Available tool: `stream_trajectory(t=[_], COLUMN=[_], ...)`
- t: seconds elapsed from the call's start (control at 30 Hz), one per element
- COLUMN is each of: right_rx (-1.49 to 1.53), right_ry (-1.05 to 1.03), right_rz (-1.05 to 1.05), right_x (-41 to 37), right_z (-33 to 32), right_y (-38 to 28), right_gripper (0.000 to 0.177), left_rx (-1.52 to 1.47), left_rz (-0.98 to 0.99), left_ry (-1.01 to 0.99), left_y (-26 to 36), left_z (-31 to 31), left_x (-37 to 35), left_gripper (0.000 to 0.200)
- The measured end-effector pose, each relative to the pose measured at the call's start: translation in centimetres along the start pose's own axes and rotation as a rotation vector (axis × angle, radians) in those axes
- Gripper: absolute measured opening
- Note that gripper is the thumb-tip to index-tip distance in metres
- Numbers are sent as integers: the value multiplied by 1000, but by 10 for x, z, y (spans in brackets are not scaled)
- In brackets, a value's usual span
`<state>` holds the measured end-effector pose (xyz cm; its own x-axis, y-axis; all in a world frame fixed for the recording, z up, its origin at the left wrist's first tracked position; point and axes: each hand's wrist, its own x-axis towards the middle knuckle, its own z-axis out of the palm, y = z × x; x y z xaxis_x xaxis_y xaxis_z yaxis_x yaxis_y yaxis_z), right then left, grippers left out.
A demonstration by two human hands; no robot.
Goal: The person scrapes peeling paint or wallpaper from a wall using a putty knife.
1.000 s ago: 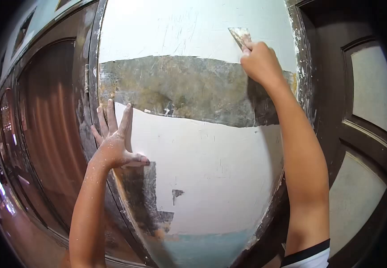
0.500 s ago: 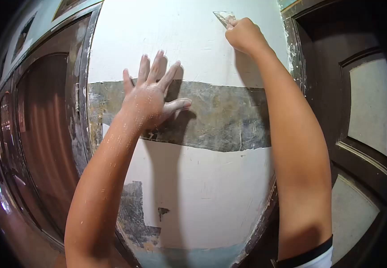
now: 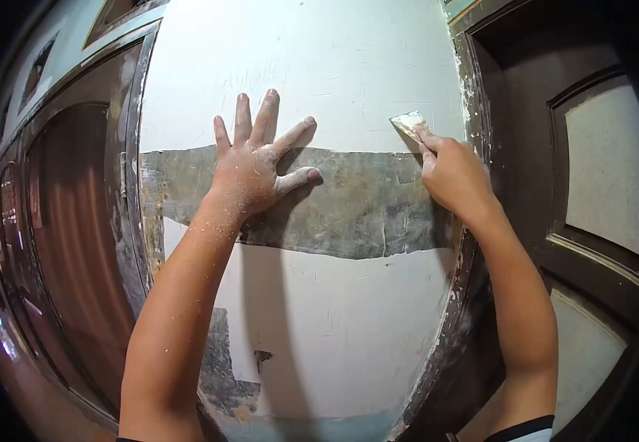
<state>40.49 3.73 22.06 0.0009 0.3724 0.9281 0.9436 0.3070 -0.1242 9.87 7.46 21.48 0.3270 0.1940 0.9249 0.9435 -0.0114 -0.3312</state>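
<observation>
My left hand [image 3: 249,166] lies on the wall with its fingers spread, the palm over a bare grey band [image 3: 349,195] and the fingertips on the white coating [image 3: 334,74] above. White dust and flecks cover that hand and forearm. In my right hand [image 3: 456,173] is a putty knife [image 3: 409,125], its blade smeared with white and pointing up and left. The blade is near the lower edge of the upper white coating, close to the right door frame. My fingers hide its handle.
Below the grey band is more white coating [image 3: 334,317], with a grey patch [image 3: 220,361] at its lower left. A brown door with a curtain [image 3: 76,221] stands at left. On the right, a dark door frame [image 3: 474,96] borders a panelled door [image 3: 603,169].
My right hand has come down the wall with the putty knife, from high on the white coating to just above the grey band. The left hand stays spread on the wall.
</observation>
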Motion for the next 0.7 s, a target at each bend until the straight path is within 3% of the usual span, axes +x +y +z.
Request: stream_trajectory(t=[0.27, 0.47, 0.7], right_rx=[65, 51, -13], right_ry=[85, 85, 111], right_rz=[24, 101, 51], right_x=[23, 81, 139], right_z=[18, 7, -2], right_y=[-7, -22, -28], right_gripper=[31, 39, 43], left_rx=[-8, -11, -9], left_rz=[18, 3, -3], left_ry=[84, 86, 120], left_y=[-1, -1, 0], left_z=[8, 9, 12], left_x=[-1, -1, -2], left_gripper=[86, 88, 85])
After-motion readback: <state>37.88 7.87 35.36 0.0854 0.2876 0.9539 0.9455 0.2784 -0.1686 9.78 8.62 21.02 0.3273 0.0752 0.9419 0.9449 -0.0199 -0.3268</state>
